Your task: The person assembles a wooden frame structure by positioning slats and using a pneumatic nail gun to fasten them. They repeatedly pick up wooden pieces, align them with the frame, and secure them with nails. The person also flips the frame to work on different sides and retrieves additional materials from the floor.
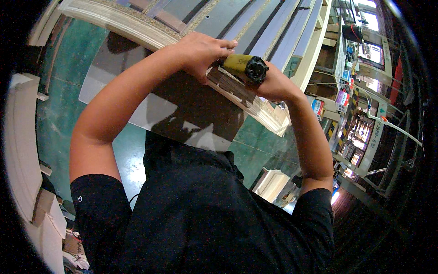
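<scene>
My right hand (pixel 273 84) is wrapped round a yellow tool with a round black cap, which looks like a nail gun (pixel 237 65). Its lower end is hidden behind the cap and the hand. Just left of it, my left hand (pixel 200 52) grips the near wooden rail (pixel 150 39) of a large frame, fingers reaching over the top and thumb on the near side. A brownish strip of wood (pixel 232 84) shows at the rail below the tool. Beyond the hands, the frame holds grey panels (pixel 223 18) divided by chipboard strips (pixel 251 20).
A grey sheet (pixel 107 77) lies under the frame's near side, above a green floor (pixel 64 105). Stacked boards (pixel 23 137) stand along the left. Pale wood pieces (pixel 271 185) lie near my right elbow. Boxes (pixel 318 107) and shelving fill the right side.
</scene>
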`<action>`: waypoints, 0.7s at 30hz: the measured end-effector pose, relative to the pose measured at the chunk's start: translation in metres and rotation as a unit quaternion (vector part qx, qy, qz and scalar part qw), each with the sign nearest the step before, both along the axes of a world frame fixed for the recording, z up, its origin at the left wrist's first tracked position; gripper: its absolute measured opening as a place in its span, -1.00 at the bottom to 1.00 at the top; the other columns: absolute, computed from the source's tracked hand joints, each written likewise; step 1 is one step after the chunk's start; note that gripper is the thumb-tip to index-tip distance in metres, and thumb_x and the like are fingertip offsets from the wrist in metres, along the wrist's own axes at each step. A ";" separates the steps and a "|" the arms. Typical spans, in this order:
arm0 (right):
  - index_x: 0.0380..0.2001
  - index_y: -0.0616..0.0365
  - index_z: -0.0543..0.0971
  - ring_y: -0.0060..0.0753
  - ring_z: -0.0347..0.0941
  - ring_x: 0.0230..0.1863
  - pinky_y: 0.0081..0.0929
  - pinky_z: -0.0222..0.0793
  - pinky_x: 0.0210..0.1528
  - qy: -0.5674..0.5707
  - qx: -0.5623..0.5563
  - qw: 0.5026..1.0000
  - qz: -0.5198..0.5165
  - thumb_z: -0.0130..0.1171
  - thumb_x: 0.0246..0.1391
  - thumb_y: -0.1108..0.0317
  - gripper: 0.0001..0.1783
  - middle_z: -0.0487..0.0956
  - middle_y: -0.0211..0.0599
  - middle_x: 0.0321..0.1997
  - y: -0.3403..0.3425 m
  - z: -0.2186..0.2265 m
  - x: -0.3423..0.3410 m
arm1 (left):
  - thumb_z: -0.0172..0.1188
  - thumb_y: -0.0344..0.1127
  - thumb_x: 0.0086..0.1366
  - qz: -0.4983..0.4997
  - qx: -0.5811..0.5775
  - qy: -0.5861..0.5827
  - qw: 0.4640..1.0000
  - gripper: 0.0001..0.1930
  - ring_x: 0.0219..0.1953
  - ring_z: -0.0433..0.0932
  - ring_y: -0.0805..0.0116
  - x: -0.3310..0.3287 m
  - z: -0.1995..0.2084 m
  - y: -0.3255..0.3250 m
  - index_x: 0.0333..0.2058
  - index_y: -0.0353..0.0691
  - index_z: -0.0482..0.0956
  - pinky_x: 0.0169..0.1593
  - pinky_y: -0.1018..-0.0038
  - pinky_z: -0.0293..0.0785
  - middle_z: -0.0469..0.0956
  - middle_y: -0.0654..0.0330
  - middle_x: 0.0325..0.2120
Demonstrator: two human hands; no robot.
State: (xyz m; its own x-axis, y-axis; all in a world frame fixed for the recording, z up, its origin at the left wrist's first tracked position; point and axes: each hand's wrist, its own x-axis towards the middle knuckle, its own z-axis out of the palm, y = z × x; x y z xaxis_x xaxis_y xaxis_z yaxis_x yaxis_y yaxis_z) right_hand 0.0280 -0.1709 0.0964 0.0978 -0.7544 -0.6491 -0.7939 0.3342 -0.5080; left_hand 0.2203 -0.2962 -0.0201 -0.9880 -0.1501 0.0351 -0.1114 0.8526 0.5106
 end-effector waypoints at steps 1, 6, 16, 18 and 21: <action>0.04 0.26 0.55 -0.32 0.56 -0.08 -0.35 0.47 0.08 0.012 0.010 1.000 0.011 0.31 0.01 0.43 -0.53 0.67 -0.12 -0.08 0.001 -0.003 -0.006 | 0.65 -0.03 -0.32 0.002 -0.001 0.002 1.000 0.06 0.17 0.55 0.14 -0.001 0.000 0.001 0.29 -0.04 0.43 0.11 0.20 0.57 0.20 0.30 0.44; 0.03 0.25 0.55 -0.36 0.55 -0.10 -0.37 0.46 0.07 -0.007 0.017 1.000 0.001 0.31 0.00 0.45 -0.53 0.67 -0.15 -0.09 0.005 0.002 -0.008 | 0.65 -0.01 -0.30 0.000 0.002 0.025 1.000 0.07 0.16 0.55 0.13 -0.005 -0.008 0.003 0.29 -0.05 0.42 0.11 0.18 0.57 0.19 0.31 0.44; -0.03 0.24 0.56 -0.35 0.49 -0.22 -0.35 0.47 -0.05 -0.058 0.039 0.997 -0.040 0.24 -0.13 0.47 -0.52 0.65 -0.14 -0.24 0.032 -0.004 -0.002 | 0.65 0.08 -0.30 -0.020 -0.101 0.122 0.987 0.18 0.44 0.13 -0.03 0.017 -0.008 -0.011 0.33 -0.20 0.30 0.39 0.13 0.27 0.16 0.14 0.44; -0.05 0.26 0.56 -0.32 0.50 -0.23 -0.35 0.47 -0.06 -0.077 0.026 0.996 -0.028 0.23 -0.12 0.47 -0.55 0.64 -0.12 -0.29 0.031 0.007 0.007 | 0.67 0.09 -0.37 0.014 -0.137 0.067 0.988 0.31 0.51 -0.01 -0.04 0.041 -0.003 -0.037 0.40 -0.17 0.20 0.44 0.05 0.15 0.05 0.17 0.49; -0.08 0.28 0.56 -0.27 0.52 -0.26 -0.34 0.47 -0.08 -0.030 0.015 0.999 -0.017 0.22 -0.11 0.46 -0.58 0.62 -0.09 -0.33 0.019 0.008 0.010 | 0.68 0.10 -0.43 0.037 -0.206 -0.091 0.974 0.40 0.53 -0.07 -0.02 0.065 0.004 -0.067 0.46 -0.07 0.12 0.41 0.02 0.21 -0.12 0.28 0.54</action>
State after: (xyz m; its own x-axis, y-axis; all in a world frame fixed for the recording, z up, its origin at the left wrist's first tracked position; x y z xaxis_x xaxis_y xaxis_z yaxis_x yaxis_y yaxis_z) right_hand 0.0384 -0.1514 0.1046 0.1121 -0.7386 -0.6648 -0.7504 0.3756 -0.5438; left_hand 0.2852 -0.3634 -0.0160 -0.9706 -0.2313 -0.0668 -0.2369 0.9671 0.0925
